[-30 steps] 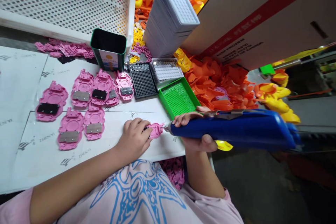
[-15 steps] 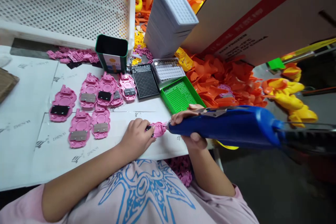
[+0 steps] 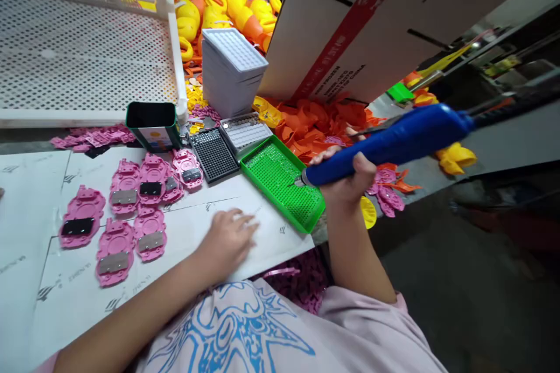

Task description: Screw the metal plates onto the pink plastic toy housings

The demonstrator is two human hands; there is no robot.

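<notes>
My right hand [image 3: 350,180] is wrapped around a blue electric screwdriver [image 3: 385,143], held at a slant. Its thin tip is over the green perforated tray [image 3: 280,186], where small shiny screws lie; contact with them is unclear. My left hand [image 3: 230,239] hovers at or just above the white table covering, fingers apart, with nothing visible in them. Left of it lie several pink plastic housings [image 3: 151,224], fitted with black or grey battery covers. Below the table's front edge, a blurred pink piece [image 3: 282,271] shows above a heap of pink parts [image 3: 301,288].
A dark green tin [image 3: 153,128], a black tray [image 3: 214,154] and a stack of white trays [image 3: 231,73] stand behind the housings. Orange parts [image 3: 306,128] pile up at right, before a large carton [image 3: 341,29]. A white perforated crate [image 3: 87,52] occupies the back left.
The screwdriver tip has left the pink housing and moved over the green tray. My left hand has let go of that housing, which is gone from the tabletop. The view has shifted.
</notes>
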